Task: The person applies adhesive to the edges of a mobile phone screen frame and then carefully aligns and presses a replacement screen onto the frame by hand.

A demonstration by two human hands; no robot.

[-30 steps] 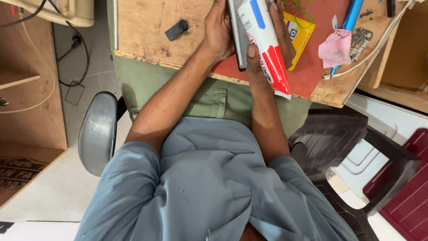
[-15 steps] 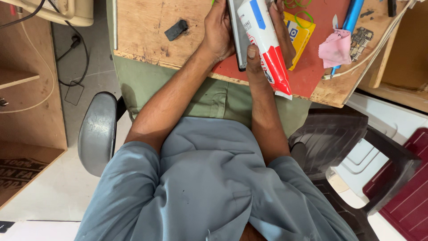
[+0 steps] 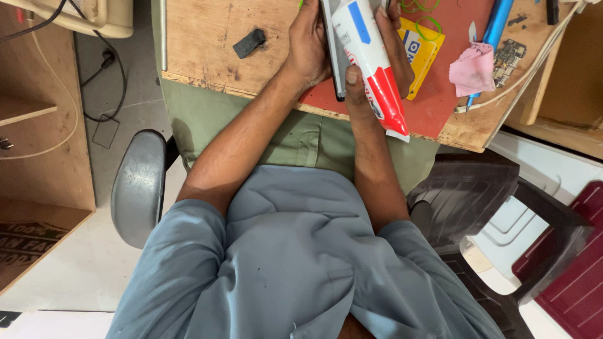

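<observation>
My right hand [image 3: 377, 69] grips a white, blue and red squeeze tube [image 3: 370, 63] that points its flat crimped end toward me over the table edge. My left hand [image 3: 309, 44] holds a thin grey flat device [image 3: 334, 56] on its edge, right beside the tube. Both hands rest over a red mat [image 3: 433, 103] on the wooden table [image 3: 201, 44]. The upper ends of the tube and the device are cut off by the frame.
A small black block [image 3: 249, 43] lies on the wood to the left. A yellow card [image 3: 422, 53], green rubber bands [image 3: 419, 7], a pink cloth [image 3: 472, 68], a blue pen-like tool [image 3: 493, 37] and a small circuit board [image 3: 510, 53] lie to the right. Dark plastic chairs [image 3: 502, 213] stand at right.
</observation>
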